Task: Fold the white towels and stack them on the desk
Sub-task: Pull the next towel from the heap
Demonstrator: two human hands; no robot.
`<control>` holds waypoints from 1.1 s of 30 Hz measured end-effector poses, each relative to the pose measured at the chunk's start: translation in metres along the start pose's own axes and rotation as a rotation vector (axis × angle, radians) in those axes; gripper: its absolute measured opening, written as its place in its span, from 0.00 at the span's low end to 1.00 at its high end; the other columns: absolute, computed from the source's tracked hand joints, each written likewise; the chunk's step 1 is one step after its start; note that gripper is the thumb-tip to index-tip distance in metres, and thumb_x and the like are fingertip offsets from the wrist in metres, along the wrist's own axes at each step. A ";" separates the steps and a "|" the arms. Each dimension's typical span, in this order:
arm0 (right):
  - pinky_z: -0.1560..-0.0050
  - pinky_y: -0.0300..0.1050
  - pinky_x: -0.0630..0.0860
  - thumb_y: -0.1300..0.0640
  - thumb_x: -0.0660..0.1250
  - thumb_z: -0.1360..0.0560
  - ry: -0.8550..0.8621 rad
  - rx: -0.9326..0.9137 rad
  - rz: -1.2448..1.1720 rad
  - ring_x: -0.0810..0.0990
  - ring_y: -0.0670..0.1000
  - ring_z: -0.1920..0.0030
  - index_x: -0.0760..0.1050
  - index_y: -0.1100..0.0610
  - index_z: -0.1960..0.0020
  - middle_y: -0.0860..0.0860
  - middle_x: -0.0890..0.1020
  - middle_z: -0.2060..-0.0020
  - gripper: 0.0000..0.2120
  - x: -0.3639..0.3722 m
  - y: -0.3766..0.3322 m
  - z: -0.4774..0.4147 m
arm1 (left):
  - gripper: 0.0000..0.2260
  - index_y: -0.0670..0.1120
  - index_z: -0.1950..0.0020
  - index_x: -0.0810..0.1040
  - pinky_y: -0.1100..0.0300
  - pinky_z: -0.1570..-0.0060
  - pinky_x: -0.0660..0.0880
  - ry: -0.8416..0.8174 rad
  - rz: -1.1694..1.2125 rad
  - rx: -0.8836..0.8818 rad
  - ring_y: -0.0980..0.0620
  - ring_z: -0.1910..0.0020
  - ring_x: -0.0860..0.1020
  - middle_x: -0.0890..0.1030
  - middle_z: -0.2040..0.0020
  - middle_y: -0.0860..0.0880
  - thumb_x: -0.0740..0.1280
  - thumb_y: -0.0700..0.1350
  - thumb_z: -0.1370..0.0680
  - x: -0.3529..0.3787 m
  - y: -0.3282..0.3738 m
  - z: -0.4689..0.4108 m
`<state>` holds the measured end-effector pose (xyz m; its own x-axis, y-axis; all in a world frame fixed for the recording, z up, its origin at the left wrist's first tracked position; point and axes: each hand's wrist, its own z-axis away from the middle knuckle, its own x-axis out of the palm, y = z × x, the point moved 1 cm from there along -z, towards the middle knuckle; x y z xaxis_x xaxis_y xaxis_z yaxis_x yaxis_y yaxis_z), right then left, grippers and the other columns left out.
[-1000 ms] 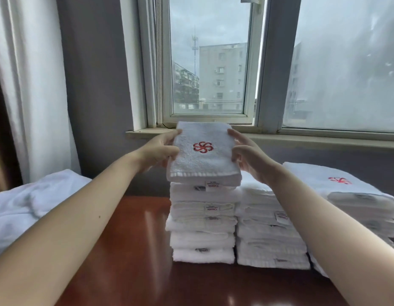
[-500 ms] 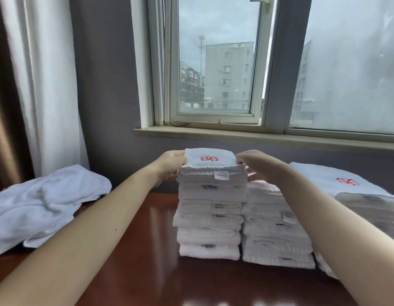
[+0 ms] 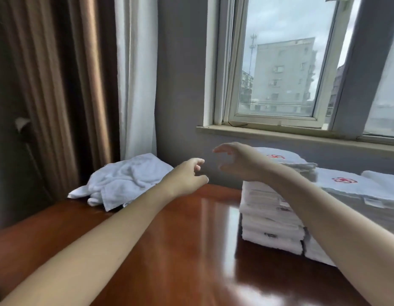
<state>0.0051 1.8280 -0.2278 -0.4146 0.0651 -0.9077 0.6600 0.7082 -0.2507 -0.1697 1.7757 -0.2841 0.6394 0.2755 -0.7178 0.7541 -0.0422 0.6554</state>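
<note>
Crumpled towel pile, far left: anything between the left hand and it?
Nothing visible. The left hand is empty, in the air over the desk, just right of the crumpled towel pile; only bare wood between. Folded stacks sit to the right.

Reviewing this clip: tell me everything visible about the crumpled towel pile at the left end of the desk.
The crumpled towel pile is white terry-looking cloth, unfolded and bunched in soft creases, with one flat corner pointing forward. It lies on the far left end of the glossy brown desk, below the white curtain. Neither hand grips it; the left hand hovers just right of it, empty.
</note>
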 end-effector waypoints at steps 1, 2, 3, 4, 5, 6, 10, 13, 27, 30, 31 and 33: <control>0.35 0.42 0.66 0.53 0.67 0.24 -0.015 -0.018 0.023 0.69 0.49 0.30 0.70 0.46 0.29 0.47 0.71 0.29 0.24 0.012 -0.010 -0.004 | 0.25 0.52 0.27 0.68 0.49 0.38 0.74 0.000 -0.025 -0.029 0.52 0.39 0.76 0.75 0.35 0.51 0.69 0.50 0.24 -0.006 -0.016 0.009; 0.36 0.42 0.66 0.53 0.67 0.25 -0.035 -0.038 0.043 0.70 0.50 0.30 0.70 0.46 0.29 0.47 0.72 0.30 0.24 0.025 -0.020 -0.009 | 0.24 0.50 0.29 0.70 0.48 0.39 0.75 0.004 -0.050 -0.052 0.49 0.40 0.76 0.76 0.35 0.49 0.69 0.50 0.24 -0.012 -0.032 0.015; 0.35 0.44 0.68 0.52 0.67 0.25 -0.058 -0.059 0.055 0.71 0.50 0.31 0.70 0.46 0.29 0.47 0.72 0.30 0.24 0.037 -0.029 -0.013 | 0.23 0.50 0.30 0.71 0.49 0.40 0.75 0.009 -0.076 -0.079 0.49 0.40 0.77 0.76 0.36 0.48 0.69 0.50 0.24 -0.019 -0.049 0.021; 0.35 0.47 0.70 0.52 0.66 0.25 -0.082 -0.077 0.058 0.72 0.51 0.32 0.70 0.47 0.29 0.48 0.73 0.31 0.24 0.049 -0.038 -0.018 | 0.24 0.51 0.29 0.70 0.51 0.41 0.75 0.012 -0.104 -0.115 0.50 0.41 0.77 0.76 0.36 0.50 0.68 0.50 0.24 -0.025 -0.064 0.028; 0.35 0.49 0.71 0.51 0.66 0.25 -0.104 -0.085 0.057 0.72 0.51 0.32 0.70 0.47 0.29 0.48 0.73 0.32 0.24 0.061 -0.045 -0.023 | 0.25 0.54 0.28 0.69 0.55 0.42 0.75 0.022 -0.136 -0.150 0.53 0.42 0.76 0.75 0.36 0.54 0.68 0.51 0.25 -0.031 -0.079 0.033; 0.36 0.50 0.72 0.51 0.65 0.25 -0.125 -0.089 0.058 0.72 0.51 0.33 0.70 0.47 0.29 0.47 0.73 0.32 0.24 0.073 -0.052 -0.029 | 0.24 0.57 0.29 0.70 0.59 0.45 0.74 0.039 -0.167 -0.179 0.56 0.44 0.77 0.76 0.38 0.57 0.68 0.52 0.25 -0.036 -0.092 0.037; 0.41 0.48 0.74 0.54 0.63 0.24 -0.216 -0.111 0.090 0.72 0.51 0.33 0.69 0.46 0.28 0.47 0.73 0.33 0.24 0.121 -0.075 -0.056 | 0.06 0.59 0.58 0.73 0.67 0.65 0.63 0.100 -0.262 -0.257 0.60 0.63 0.70 0.73 0.63 0.59 0.62 0.49 0.23 -0.053 -0.141 0.041; 0.49 0.43 0.71 0.55 0.63 0.23 -0.264 -0.125 0.077 0.75 0.52 0.37 0.70 0.48 0.30 0.48 0.75 0.35 0.21 0.154 -0.085 -0.077 | 0.07 0.62 0.56 0.71 0.68 0.63 0.64 0.034 -0.345 -0.284 0.59 0.58 0.68 0.71 0.57 0.60 0.60 0.49 0.21 -0.061 -0.174 0.036; 0.50 0.44 0.74 0.63 0.60 0.25 -0.383 -0.075 -0.044 0.77 0.51 0.46 0.65 0.48 0.25 0.51 0.78 0.41 0.29 0.267 -0.087 -0.178 | 0.16 0.56 0.34 0.74 0.52 0.39 0.71 0.178 -0.516 -0.195 0.51 0.35 0.71 0.70 0.34 0.55 0.63 0.50 0.22 -0.044 -0.274 -0.033; 0.49 0.44 0.73 0.67 0.61 0.26 -0.429 -0.086 -0.085 0.77 0.53 0.42 0.67 0.51 0.25 0.53 0.75 0.34 0.30 0.281 -0.085 -0.184 | 0.11 0.50 0.40 0.81 0.52 0.42 0.73 0.249 -0.455 -0.152 0.52 0.37 0.73 0.73 0.34 0.56 0.62 0.47 0.20 -0.041 -0.284 -0.032; 0.47 0.45 0.75 0.67 0.61 0.27 -0.420 -0.072 -0.097 0.77 0.53 0.41 0.67 0.51 0.26 0.52 0.73 0.33 0.31 0.282 -0.084 -0.183 | 0.10 0.47 0.44 0.82 0.52 0.44 0.74 0.278 -0.399 -0.130 0.51 0.39 0.74 0.75 0.36 0.56 0.63 0.46 0.20 -0.042 -0.285 -0.030; 0.46 0.44 0.76 0.67 0.62 0.28 -0.356 -0.049 -0.152 0.77 0.50 0.43 0.71 0.50 0.29 0.51 0.73 0.35 0.29 0.280 -0.082 -0.181 | 0.08 0.45 0.50 0.80 0.52 0.49 0.75 0.326 -0.260 -0.078 0.51 0.46 0.76 0.78 0.45 0.55 0.63 0.45 0.20 -0.045 -0.280 -0.025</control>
<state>-0.2783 1.9152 -0.4010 -0.2560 -0.2849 -0.9238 0.5736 0.7245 -0.3824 -0.4133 1.7993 -0.4300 0.3385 0.5575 -0.7581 0.8625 0.1383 0.4868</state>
